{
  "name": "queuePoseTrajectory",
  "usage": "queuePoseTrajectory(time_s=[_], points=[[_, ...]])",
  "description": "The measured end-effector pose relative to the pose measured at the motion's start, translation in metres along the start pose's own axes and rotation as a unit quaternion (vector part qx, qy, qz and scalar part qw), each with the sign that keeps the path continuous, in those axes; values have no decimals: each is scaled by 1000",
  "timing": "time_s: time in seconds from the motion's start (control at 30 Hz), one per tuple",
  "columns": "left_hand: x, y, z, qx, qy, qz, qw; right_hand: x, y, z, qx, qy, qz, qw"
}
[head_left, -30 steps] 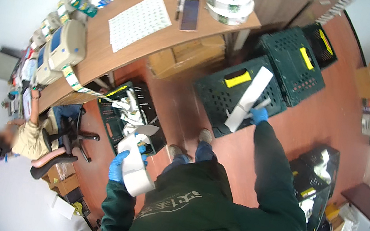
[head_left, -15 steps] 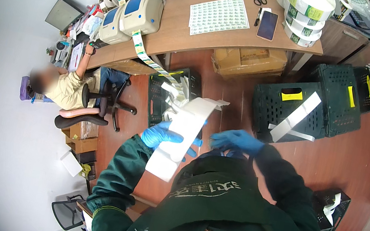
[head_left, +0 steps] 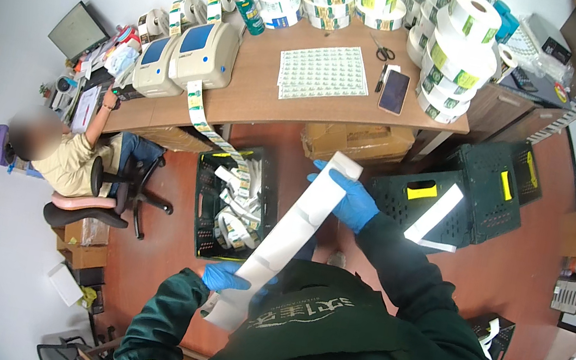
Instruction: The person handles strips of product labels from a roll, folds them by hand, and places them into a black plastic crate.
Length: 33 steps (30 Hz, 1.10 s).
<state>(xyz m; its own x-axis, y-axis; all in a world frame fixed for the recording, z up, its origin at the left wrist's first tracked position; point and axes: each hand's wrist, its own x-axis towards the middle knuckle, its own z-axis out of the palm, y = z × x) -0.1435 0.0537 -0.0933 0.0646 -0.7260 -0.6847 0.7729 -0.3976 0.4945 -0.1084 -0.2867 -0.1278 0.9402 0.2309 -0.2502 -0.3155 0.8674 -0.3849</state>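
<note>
A long white strip of label paper (head_left: 286, 241), its blank side up, stretches slantwise in front of my body. My left hand (head_left: 228, 277), in a blue glove, is closed on its lower end, which curls over below the hand. At the upper end my right hand (head_left: 353, 201), gloved in blue too, grips the strip with the fingers partly behind it. Beyond my left hand stands a dark green crate (head_left: 200, 222) holding a tangle of printed label strips (head_left: 238, 221). One printed strip (head_left: 199, 118) runs down into it from a beige label printer (head_left: 203, 61).
The wooden desk (head_left: 259, 82) bears a label sheet (head_left: 325, 72), scissors (head_left: 382, 48), a phone (head_left: 393, 92) and stacked label rolls (head_left: 459, 64). A seated person (head_left: 77, 150) works at the left. Green crates (head_left: 490, 192) with white strips on top stand right; a cardboard box (head_left: 356, 142) sits under the desk.
My right hand has come up from near my body and taken the strip's upper end. The strip is now stretched between both hands; my left hand has moved lower. The view has shifted.
</note>
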Motion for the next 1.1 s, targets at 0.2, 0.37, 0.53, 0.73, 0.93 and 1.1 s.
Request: queuePoseTrajectory(time_s=[0.2,0.37,0.53,0.73,0.93,1.1], points=[[30,21,-88,270,117,-116,949,35,-55,10,-63,101,-55,991],[44,119,-132,362,174,-64,914,78,-103,13,-121,197,-110,967],[85,202,-217,492,187,120,842,133,-147,-21,-163,283,-196,924],[133,319,-247,560,183,44,807,186,-202,-32,-265,329,-179,889],[171,360,-250,493,166,83,850,240,-245,-51,-169,284,-172,928],[150,346,-232,293,151,82,940,284,-264,-50,-123,241,-108,957]])
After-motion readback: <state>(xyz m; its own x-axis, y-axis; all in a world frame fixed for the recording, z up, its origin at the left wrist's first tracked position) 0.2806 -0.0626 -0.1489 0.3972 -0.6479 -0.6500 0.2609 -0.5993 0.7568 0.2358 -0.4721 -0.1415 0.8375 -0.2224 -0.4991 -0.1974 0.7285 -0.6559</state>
